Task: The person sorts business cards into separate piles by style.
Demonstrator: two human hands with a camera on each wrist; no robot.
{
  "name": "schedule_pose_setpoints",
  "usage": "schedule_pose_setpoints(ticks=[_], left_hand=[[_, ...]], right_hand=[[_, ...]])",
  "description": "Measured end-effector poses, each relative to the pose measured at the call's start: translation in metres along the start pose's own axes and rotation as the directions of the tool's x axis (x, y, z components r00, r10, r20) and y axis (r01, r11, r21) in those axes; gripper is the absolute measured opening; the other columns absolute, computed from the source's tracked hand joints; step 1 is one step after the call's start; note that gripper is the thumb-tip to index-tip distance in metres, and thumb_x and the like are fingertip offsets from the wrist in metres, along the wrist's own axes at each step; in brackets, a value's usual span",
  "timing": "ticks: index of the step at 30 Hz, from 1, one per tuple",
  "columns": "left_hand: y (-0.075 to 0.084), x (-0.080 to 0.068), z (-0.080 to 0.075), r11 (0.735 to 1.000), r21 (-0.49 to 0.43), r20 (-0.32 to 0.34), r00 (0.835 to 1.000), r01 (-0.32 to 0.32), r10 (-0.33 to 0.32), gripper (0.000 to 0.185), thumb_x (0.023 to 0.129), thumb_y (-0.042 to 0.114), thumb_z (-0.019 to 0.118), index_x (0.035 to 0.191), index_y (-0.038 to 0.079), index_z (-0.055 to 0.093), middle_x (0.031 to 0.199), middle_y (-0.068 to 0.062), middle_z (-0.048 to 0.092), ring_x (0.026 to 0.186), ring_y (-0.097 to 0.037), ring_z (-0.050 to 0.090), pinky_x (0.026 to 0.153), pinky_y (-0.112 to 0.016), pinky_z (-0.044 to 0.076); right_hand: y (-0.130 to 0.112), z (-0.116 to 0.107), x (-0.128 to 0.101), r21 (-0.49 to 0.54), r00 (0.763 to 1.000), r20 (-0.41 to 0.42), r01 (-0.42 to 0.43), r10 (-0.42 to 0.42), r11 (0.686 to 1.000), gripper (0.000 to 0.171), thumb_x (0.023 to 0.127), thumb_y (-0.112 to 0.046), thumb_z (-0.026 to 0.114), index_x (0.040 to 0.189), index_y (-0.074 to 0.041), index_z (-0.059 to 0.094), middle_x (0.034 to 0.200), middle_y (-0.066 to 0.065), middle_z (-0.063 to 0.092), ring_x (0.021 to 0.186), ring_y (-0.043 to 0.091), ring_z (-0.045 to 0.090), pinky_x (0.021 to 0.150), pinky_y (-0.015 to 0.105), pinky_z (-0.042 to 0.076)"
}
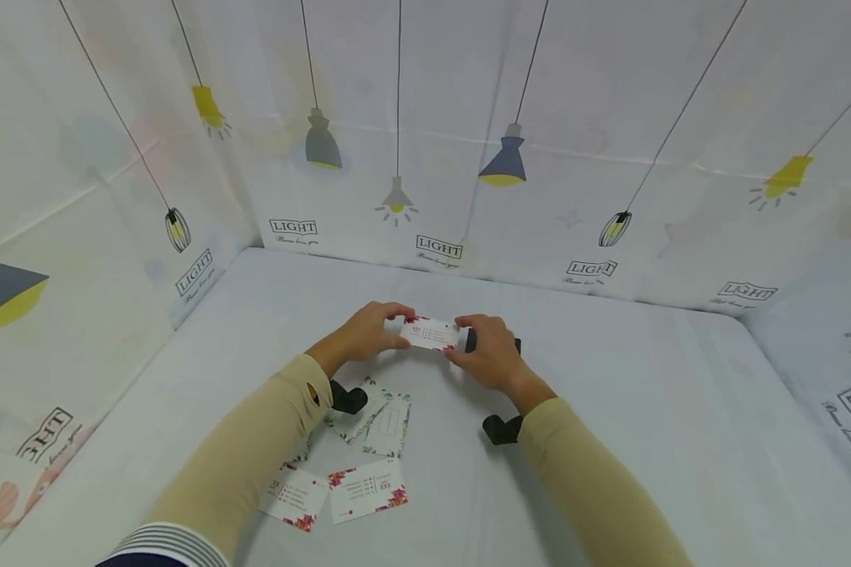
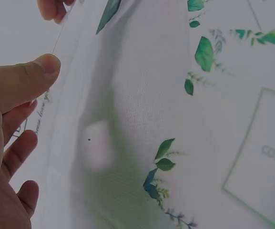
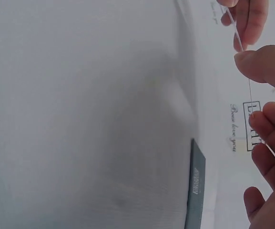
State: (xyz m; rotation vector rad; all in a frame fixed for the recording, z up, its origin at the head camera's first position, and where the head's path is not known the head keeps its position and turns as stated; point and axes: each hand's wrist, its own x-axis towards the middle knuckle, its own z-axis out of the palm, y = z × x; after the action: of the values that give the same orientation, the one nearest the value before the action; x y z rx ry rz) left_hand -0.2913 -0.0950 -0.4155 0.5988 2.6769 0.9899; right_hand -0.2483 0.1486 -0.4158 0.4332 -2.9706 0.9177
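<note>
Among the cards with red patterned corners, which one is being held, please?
The farthest card, pinched between the left hand and the right hand. The other two red-patterned cards lie on the table, unheld.

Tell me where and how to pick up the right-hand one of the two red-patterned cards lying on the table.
Probably best by its right short edge, coming from the right: this card lies flat, with bare tablecloth beyond that edge, while the other red-patterned card lies close on its left. Lift the thin edge with a fingertip, then pinch.
</note>
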Motion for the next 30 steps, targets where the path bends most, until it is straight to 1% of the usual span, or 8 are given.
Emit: schedule_pose_setpoints(ticks=[5, 11, 18, 21, 25, 30], left_hand=[[-0.003, 0.007, 0.003, 1.0, -0.019, 0.009, 1.0, -0.001, 0.002, 0.054, 0.091, 0.022, 0.074, 0.142, 0.017, 0.056, 0.141, -0.012, 0.054, 0.13, -0.031, 0.047, 0.106, -0.049, 0.038], [-0.007, 0.011, 0.009, 1.0, 0.011, 0.012, 1.0, 0.027, -0.027, 0.054, 0.093, 0.022, 0.073, 0.143, 0.017, 0.055, 0.144, -0.012, 0.052, 0.134, -0.031, 0.044, 0.109, -0.049, 0.034], [-0.011, 0.022, 0.012, 0.998, 0.045, 0.019, 0.998, 0.051, -0.052, 0.051, 0.094, 0.024, 0.072, 0.142, 0.02, 0.056, 0.144, -0.012, 0.051, 0.135, -0.03, 0.043, 0.11, -0.048, 0.032], [-0.011, 0.026, 0.013, 0.997, 0.033, 0.013, 0.997, 0.074, -0.074, 0.051, 0.093, 0.024, 0.073, 0.141, 0.022, 0.057, 0.144, -0.012, 0.051, 0.135, -0.03, 0.042, 0.11, -0.049, 0.032], [-0.01, 0.028, 0.014, 0.994, 0.022, 0.021, 0.994, 0.109, -0.109, 0.051, 0.092, 0.025, 0.073, 0.141, 0.023, 0.057, 0.146, -0.011, 0.05, 0.137, -0.031, 0.04, 0.111, -0.051, 0.031], [-0.011, 0.029, 0.016, 0.991, 0.037, 0.025, 0.991, 0.13, -0.131, 0.052, 0.092, 0.025, 0.073, 0.142, 0.023, 0.057, 0.146, -0.011, 0.05, 0.138, -0.031, 0.039, 0.111, -0.051, 0.03]], right_hand=[[0.003, 0.005, 0.003, -0.039, 1.0, 0.003, -0.016, 0.016, 0.999, 0.057, 0.09, -0.033, 0.072, 0.137, -0.003, 0.057, 0.14, 0.016, 0.055, 0.131, 0.038, 0.038, 0.108, 0.059, 0.026], [0.007, 0.012, 0.009, -0.09, 0.999, 0.026, -0.035, 0.037, 0.995, 0.057, 0.092, -0.036, 0.069, 0.139, -0.006, 0.056, 0.143, 0.013, 0.053, 0.135, 0.037, 0.035, 0.108, 0.059, 0.026], [0.009, 0.011, 0.016, -0.114, 0.997, 0.035, -0.061, 0.066, 0.992, 0.056, 0.093, -0.035, 0.069, 0.139, -0.007, 0.056, 0.143, 0.013, 0.053, 0.134, 0.037, 0.035, 0.107, 0.058, 0.027], [0.009, 0.01, 0.019, -0.117, 0.997, 0.036, -0.065, 0.07, 0.991, 0.056, 0.093, -0.034, 0.069, 0.139, -0.006, 0.056, 0.143, 0.014, 0.053, 0.134, 0.038, 0.035, 0.106, 0.058, 0.027], [0.01, 0.011, 0.022, -0.128, 0.995, 0.047, -0.077, 0.084, 0.989, 0.055, 0.093, -0.034, 0.068, 0.139, -0.006, 0.056, 0.143, 0.014, 0.053, 0.135, 0.038, 0.034, 0.106, 0.058, 0.027], [0.011, 0.013, 0.024, -0.152, 0.995, 0.06, -0.073, 0.083, 0.986, 0.056, 0.093, -0.034, 0.067, 0.139, -0.006, 0.056, 0.143, 0.015, 0.053, 0.135, 0.039, 0.034, 0.106, 0.06, 0.026]])
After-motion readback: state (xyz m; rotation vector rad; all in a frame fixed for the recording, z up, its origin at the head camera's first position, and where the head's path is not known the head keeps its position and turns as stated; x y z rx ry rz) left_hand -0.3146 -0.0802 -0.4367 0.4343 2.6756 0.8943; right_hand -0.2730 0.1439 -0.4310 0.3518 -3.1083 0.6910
